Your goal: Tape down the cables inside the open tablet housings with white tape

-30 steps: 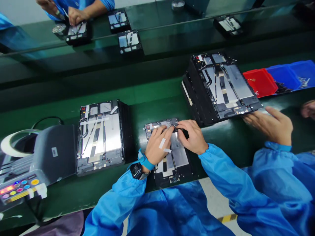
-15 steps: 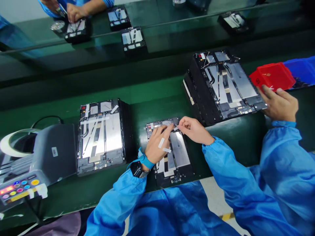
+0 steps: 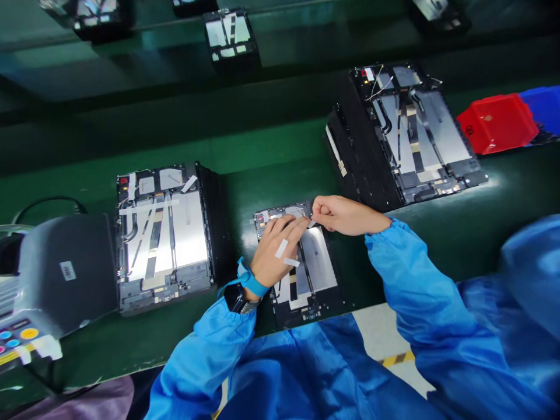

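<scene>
Flat metallic tablet chassis (image 3: 301, 265) (tape-striped)

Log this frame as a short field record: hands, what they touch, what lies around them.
left hand: fingers flat on the opened tablet, tape strips stuck to its back
right hand: pinching a small tape piece at the tablet's top edge
left of it: tablet stack, tape dispenser
right of it: taller stack, red bin
</scene>
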Demonstrator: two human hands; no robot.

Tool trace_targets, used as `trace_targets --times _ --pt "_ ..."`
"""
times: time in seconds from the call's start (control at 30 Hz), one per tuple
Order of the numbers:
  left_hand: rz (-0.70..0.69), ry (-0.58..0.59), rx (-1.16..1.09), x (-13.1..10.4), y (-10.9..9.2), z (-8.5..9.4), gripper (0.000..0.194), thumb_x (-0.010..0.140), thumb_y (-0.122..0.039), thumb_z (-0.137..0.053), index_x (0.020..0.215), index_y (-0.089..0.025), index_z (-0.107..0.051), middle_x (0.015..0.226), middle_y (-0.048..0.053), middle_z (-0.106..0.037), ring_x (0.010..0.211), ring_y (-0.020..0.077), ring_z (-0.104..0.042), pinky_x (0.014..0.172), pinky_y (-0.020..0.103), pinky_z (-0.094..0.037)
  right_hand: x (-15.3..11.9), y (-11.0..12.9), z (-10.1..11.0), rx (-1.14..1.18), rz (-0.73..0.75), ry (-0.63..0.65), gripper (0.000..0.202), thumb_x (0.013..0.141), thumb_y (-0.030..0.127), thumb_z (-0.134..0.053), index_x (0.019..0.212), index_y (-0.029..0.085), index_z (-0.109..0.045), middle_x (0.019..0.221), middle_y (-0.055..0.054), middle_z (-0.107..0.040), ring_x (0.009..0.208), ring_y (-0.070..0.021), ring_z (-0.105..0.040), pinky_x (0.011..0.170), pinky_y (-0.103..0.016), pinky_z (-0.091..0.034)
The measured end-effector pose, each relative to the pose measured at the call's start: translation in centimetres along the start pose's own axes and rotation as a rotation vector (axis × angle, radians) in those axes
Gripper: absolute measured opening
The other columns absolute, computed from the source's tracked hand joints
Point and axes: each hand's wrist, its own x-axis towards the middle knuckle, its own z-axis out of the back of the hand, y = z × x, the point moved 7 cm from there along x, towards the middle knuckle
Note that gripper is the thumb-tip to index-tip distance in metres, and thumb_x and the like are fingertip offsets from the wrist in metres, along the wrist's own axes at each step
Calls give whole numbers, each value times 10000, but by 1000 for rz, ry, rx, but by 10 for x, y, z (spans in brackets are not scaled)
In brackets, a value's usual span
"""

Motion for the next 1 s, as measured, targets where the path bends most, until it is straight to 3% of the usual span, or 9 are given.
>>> trace_targets --times 0.33,0.67,1.0 --pt "-17 1 -18 -2 3 -3 576 926 -21 -436 1450 -204 -589 1469 94 -633 1319 299 -523 1058 499 -436 8 4 1 -199 -62 33 159 980 176 -565 832 206 -516 650 19 -617 575 -128 -528 601 -266 -332" --pt "-95 -25 35 -3 1 1 471 982 -76 -454 1411 -158 -629 1482 89 -628 1287 312 -509 1024 499 -449 9 8 3 -270 -82 18 183 966 131 -604 821 209 -523 643 27 -612 539 -123 -519 595 -280 -310" --pt "-102 -19 21 -3 1 0 510 976 -80 -441 1449 -179 -602 1501 92 -608 1297 312 -499 1020 509 -452 10 11 3 -366 -138 74 98 978 146 -566 896 197 -580 690 6 -659 612 -137 -583 633 -265 -340"
